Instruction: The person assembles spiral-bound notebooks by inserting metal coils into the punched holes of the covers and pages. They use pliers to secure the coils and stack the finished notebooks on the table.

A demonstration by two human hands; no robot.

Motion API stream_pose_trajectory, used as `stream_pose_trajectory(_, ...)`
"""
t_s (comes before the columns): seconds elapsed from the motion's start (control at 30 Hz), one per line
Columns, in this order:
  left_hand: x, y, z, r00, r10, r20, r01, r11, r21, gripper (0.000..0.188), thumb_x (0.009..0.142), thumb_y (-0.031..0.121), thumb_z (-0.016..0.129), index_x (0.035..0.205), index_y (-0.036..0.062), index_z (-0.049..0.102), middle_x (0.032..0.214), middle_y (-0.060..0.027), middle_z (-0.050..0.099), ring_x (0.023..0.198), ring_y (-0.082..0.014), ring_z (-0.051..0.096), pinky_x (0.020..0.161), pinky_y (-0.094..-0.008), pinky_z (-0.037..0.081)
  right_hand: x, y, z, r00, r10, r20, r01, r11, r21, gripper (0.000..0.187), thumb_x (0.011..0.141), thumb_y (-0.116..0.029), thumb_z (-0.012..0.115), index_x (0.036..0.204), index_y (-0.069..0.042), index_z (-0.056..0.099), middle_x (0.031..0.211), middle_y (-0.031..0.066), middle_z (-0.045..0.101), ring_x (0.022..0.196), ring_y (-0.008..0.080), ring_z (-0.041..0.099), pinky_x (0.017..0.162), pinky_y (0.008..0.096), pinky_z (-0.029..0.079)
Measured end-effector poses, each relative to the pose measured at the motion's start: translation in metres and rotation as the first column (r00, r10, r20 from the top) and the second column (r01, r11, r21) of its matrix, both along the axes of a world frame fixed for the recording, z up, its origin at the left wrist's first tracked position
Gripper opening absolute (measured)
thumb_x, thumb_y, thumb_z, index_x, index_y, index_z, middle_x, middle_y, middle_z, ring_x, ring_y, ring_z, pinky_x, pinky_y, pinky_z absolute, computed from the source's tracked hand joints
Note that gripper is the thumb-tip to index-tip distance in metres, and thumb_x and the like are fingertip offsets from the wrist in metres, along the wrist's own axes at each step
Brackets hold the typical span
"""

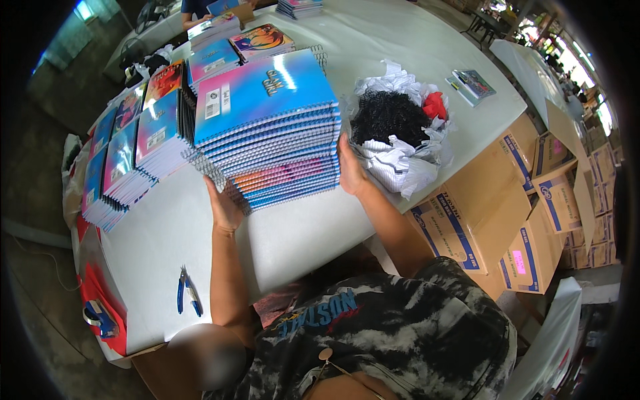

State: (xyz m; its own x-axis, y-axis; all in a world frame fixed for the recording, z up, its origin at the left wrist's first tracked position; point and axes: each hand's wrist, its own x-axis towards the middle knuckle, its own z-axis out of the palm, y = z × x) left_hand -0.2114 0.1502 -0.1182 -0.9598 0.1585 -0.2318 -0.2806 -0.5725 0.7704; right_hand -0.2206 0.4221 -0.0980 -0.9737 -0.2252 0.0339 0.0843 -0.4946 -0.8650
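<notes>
Lying nearest on the white table (167, 240), blue-handled pliers (186, 293) are pointing away from the person. Just beyond, the left hand (225, 207) and right hand (351, 167), both widely opened, are holding a tall stack of spiral notebooks (280, 127) between them by its sides, some fingers hiding from view. Farther out, black coils (387, 120) are resting in crumpled white paper (393, 163) to the right, more notebook piles (158, 127) are standing to the left, and another person (195, 10) is staying at the far edge.
</notes>
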Motion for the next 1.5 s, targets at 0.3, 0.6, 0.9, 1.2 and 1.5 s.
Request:
stream_pose_trajectory(0.3,0.063,-0.055,-0.01,0.989,0.15,-0.005,-0.15,0.989,0.0,0.085,0.08,0.072,0.035,0.138,0.0102,0.028,0.138,-0.0115,0.036,0.125,-0.0303,0.036,0.102,-0.0471,0.032,0.054,-0.042,-0.041,1.0,-0.003,-0.027,0.001,0.996,-0.091,0.072,0.091,-0.057,0.03,0.139,-0.004,0.024,0.139,0.009,0.034,0.128,0.0222,0.032,0.106,0.0364,0.024)
stream_pose_trajectory(0.6,0.134,-0.1,0.011,0.819,0.442,-0.366,-0.55,0.421,-0.722,0.067,0.091,0.054,0.036,0.12,-0.0038,0.051,0.115,-0.0186,0.057,0.112,-0.0265,0.051,0.101,-0.0362,0.031,0.097,-0.03,-0.044,0.949,-0.247,-0.197,0.247,0.969,-0.024,0.064,0.094,-0.05,0.03,0.137,-0.001,0.027,0.138,0.0112,0.035,0.125,0.0231,0.034,0.104,0.0387,0.024)
stream_pose_trajectory(0.9,0.229,-0.086,-0.018,0.831,0.415,-0.369,-0.135,-0.493,-0.859,0.044,0.087,0.033,0.055,0.121,0.0068,0.048,0.099,-0.0167,0.052,0.093,-0.0298,0.051,0.077,-0.0401,0.042,0.101,-0.071,0.113,0.008,0.049,-0.999,0.377,0.925,0.048,0.044,0.087,-0.03,0.042,0.109,0.008,0.052,0.101,0.0236,0.058,0.091,0.0314,0.057,0.078,0.0364,0.046)
stream_pose_trajectory(1.2,0.214,0.01,-0.014,0.928,0.323,0.187,-0.362,0.658,0.661,0.05,0.095,0.045,0.034,0.109,0.0,0.05,0.094,-0.012,0.058,0.089,-0.0233,0.059,0.085,-0.0419,0.048,0.089,-0.276,0.09,0.091,0.981,0.174,0.529,-0.195,0.826,0.022,0.076,-0.015,0.064,0.094,-0.002,0.067,0.091,0.0167,0.066,0.086,0.0285,0.064,0.07,0.0361,0.05)
stream_pose_trajectory(1.5,0.211,0.034,-0.015,0.925,0.184,0.332,-0.357,0.717,0.599,0.054,0.095,0.047,0.029,0.11,-0.0013,0.049,0.098,-0.0153,0.057,0.092,-0.0261,0.06,0.082,-0.0482,0.05,0.058,-0.298,0.026,0.104,0.824,0.557,0.464,-0.535,0.706,0.025,0.068,-0.012,0.073,0.085,0.005,0.067,0.079,0.0189,0.066,0.071,0.0283,0.066,0.064,0.0364,0.051)
